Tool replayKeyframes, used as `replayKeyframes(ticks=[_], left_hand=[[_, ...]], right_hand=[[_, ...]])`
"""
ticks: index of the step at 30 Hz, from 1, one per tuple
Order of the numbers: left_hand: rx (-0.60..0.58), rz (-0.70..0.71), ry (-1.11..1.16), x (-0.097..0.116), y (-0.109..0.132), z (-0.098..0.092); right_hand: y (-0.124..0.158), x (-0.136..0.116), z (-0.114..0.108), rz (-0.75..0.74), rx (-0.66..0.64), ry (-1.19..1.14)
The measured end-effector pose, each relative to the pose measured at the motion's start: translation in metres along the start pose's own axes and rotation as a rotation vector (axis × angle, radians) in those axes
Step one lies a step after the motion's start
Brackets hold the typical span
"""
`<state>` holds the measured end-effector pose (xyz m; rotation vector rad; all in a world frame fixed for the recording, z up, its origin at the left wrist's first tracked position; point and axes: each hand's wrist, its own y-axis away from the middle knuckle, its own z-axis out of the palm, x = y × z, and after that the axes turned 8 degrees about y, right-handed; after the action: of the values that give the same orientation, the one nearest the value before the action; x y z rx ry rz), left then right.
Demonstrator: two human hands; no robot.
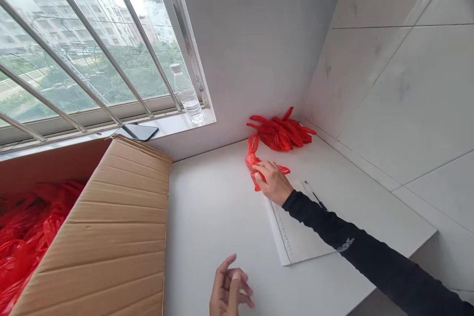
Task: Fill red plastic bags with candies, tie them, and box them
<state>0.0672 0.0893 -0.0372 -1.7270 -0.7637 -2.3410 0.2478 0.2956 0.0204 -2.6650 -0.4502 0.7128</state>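
Note:
My right hand (273, 180), at the end of a black sleeve, reaches to the back of the white table with its fingers closed on a red plastic bag (252, 160). The bag's loop handles stick out around the fingers; part of it is hidden under the hand. Just behind lies a pile of red plastic bags (282, 132) against the wall. My left hand (230, 287) is held over the near part of the table, its fingers loosely curved and apart, holding nothing.
A notebook (296, 237) with a pen (314, 193) lies beneath my right forearm. On the left stands a cardboard box (111, 222) with red bags (40, 222) inside. The windowsill holds a water bottle (188, 96) and a phone (140, 132). Walls bound the table behind and right.

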Motion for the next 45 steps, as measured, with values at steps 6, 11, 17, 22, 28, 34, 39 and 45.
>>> replayKeyframes(ticks=[6,11,17,22,28,34,39,45], left_hand=[[-0.09,0.019,-0.016,0.032,-0.027,-0.006],[-0.121,0.081,-0.07,0.024,-0.031,-0.019],[-0.304,0.08,-0.155,0.04,-0.012,-0.025],[-0.37,0.079,-0.225,0.046,-0.003,-0.024],[-0.282,0.12,-0.301,0.043,-0.008,-0.028],[-0.219,0.237,-0.399,0.042,-0.013,-0.032],[-0.197,0.451,-0.526,0.043,-0.005,-0.02],[-0.159,0.504,-0.59,0.044,-0.016,-0.017]], right_hand=[[0.112,-0.094,-0.017,-0.121,-0.344,-0.467],[0.122,-0.099,-0.034,0.028,-0.404,-0.609],[0.116,-0.084,-0.017,-0.076,-0.333,-0.444],[0.128,-0.085,-0.01,-0.045,-0.406,-0.45],[0.128,-0.078,-0.023,0.075,-0.431,-0.492],[0.129,-0.07,-0.028,0.144,-0.413,-0.489],[0.128,-0.074,-0.026,0.13,-0.412,-0.537],[0.129,-0.07,-0.029,0.128,-0.395,-0.454]])
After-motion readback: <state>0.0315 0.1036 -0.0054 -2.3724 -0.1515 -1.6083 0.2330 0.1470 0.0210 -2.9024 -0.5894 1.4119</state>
